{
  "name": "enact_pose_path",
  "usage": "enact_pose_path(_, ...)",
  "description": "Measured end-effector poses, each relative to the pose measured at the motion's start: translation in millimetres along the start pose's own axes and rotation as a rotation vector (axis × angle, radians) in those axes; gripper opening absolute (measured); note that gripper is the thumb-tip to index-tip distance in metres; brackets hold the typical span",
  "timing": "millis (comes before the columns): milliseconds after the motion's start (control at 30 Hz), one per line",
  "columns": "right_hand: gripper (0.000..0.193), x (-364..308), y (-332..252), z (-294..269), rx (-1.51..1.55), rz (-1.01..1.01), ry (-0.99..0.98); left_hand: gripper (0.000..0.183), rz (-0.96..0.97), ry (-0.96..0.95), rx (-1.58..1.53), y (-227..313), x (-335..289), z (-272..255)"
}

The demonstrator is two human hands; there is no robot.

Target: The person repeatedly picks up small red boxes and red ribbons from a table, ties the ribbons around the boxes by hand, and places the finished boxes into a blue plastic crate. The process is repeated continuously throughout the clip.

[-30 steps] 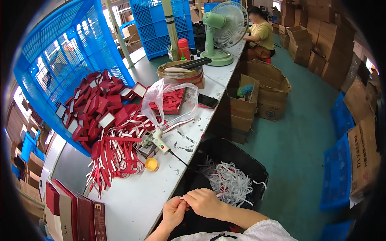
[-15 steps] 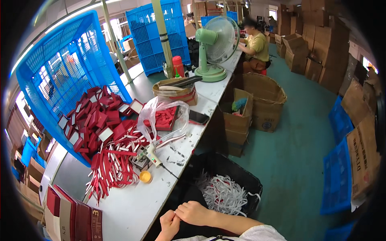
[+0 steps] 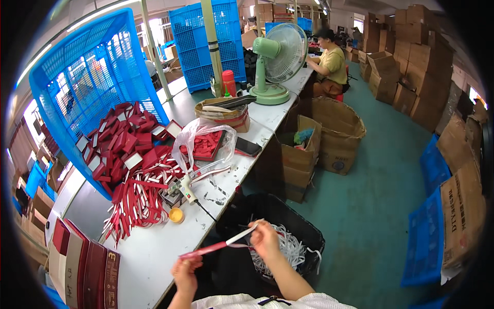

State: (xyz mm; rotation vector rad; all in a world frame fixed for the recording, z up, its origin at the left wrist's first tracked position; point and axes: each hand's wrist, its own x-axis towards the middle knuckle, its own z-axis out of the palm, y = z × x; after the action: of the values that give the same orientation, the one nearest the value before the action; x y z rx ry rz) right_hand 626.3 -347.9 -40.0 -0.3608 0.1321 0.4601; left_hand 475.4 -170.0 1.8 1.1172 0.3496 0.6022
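Over the table's front edge, a narrow red and white strip (image 3: 212, 248) is stretched between my hands. My left hand (image 3: 185, 272) pinches its red end. My right hand (image 3: 266, 241) has its fingers closed at the other, white end, where a thin pale band curves away from the strip. Similar red and white strips (image 3: 136, 206) lie heaped on the white table (image 3: 139, 268). A glue gun (image 3: 188, 191) with a black cord rests beside them, near a small yellow pot (image 3: 176, 215). Under my right hand stands a black bin (image 3: 309, 226) full of white paper strips (image 3: 288, 250).
Small red boxes (image 3: 123, 141) spill from a tipped blue crate (image 3: 43, 92). A plastic bag (image 3: 191, 131), a phone (image 3: 248, 147), a basket (image 3: 226, 116) and a green fan (image 3: 270, 95) stand farther back. Cardboard boxes (image 3: 337, 134) are on the floor; a person (image 3: 332, 67) sits beyond.
My hands, together low over the bin's near side before, have moved apart and up. The strip now shows stretched between them. The view has shifted slightly.
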Motion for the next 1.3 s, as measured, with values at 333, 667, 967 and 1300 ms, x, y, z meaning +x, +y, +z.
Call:
enact_pose_path(333,0.014,68.1,-53.4,-191.2,-0.066,-0.058,0.575,0.017,0.457,0.210,-0.361,132.9,-28.1,-72.7)
enact_pose_path(667,0.042,42.1,-43.2,-40.2,-1.825,-0.658,-0.159,0.014,0.247,-0.254,0.212,161.4,-28.8,13.7)
enact_pose_path(967,0.026,-77.0,18.1,154.7,-1.795,-1.349,-0.873,0.011,0.446,-0.538,0.412,114.5,-4.5,57.7)
enact_pose_path(1300,0.025,-75.5,-75.0,155.9,-0.154,-0.341,-1.074,0.028,0.452,-0.040,0.894,105.1,160.4,-58.6)
